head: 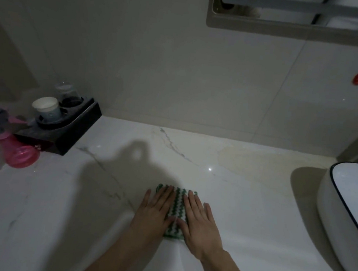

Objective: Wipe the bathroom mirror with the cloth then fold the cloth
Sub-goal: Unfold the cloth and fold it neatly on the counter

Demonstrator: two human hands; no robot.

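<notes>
While both palms press flat with straight fingers, the left hand [154, 213] and right hand [199, 221] lie side by side on the cloth [177, 209], thumbs nearly touching. It is a small folded rectangle of nubby green-and-white zigzag weave, showing between and beyond the fingers, on the glossy veined marble counter [244, 182]. Far left stand a pink plastic spray bottle [18, 151] and a black cup tray [68, 127]; a white basin [348, 210] curves at right.

Green-and-white zigzag cloth [177, 211], folded into narrow rectangle, lies flat on marble counter [243, 203], left of basin [346, 210].
</notes>
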